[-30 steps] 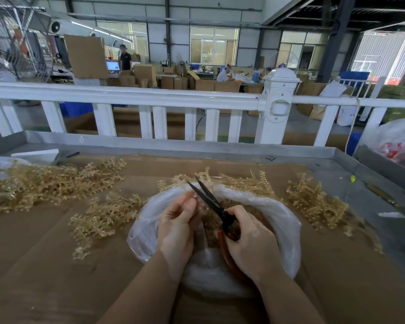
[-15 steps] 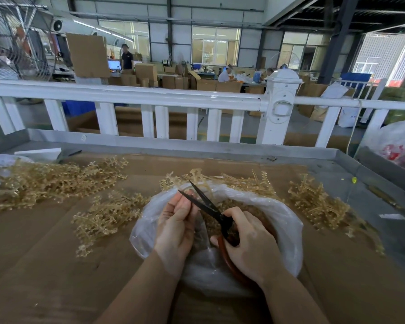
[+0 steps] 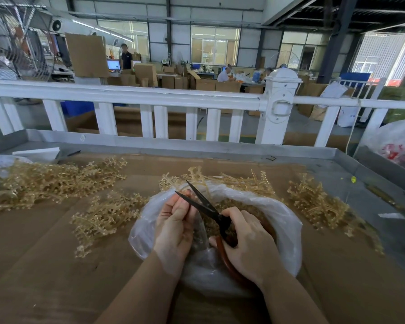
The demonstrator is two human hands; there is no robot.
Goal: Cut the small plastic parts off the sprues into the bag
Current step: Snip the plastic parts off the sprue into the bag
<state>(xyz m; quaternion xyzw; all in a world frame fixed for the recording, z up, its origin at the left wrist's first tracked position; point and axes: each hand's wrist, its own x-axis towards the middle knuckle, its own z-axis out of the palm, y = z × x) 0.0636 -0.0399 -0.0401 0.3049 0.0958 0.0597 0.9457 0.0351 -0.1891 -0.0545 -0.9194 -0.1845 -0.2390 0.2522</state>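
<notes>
My left hand (image 3: 175, 225) is over the clear plastic bag (image 3: 283, 220), its fingers pinched on a small sprue piece that they mostly hide. My right hand (image 3: 250, 246) grips the scissors (image 3: 206, 206), which have black blades and reddish-brown handles. The blades are apart, and their tips sit at my left fingertips. Tan cut parts (image 3: 241, 206) lie inside the bag. Piles of tan sprues lie on the cardboard: a large pile at far left (image 3: 52, 181), one left of the bag (image 3: 105, 213), one behind it (image 3: 234, 181) and one to the right (image 3: 313, 204).
The brown cardboard sheet (image 3: 45, 265) lies in a grey metal tray table with a raised rim (image 3: 197, 146). A white railing (image 3: 150, 97) runs behind it. A white block (image 3: 38, 152) sits at the back left, and a filled plastic bag (image 3: 395, 146) at the far right.
The scissor blades have opened wider and swung left to my left fingertips. My left hand has lifted slightly. The bag and the piles have not moved.
</notes>
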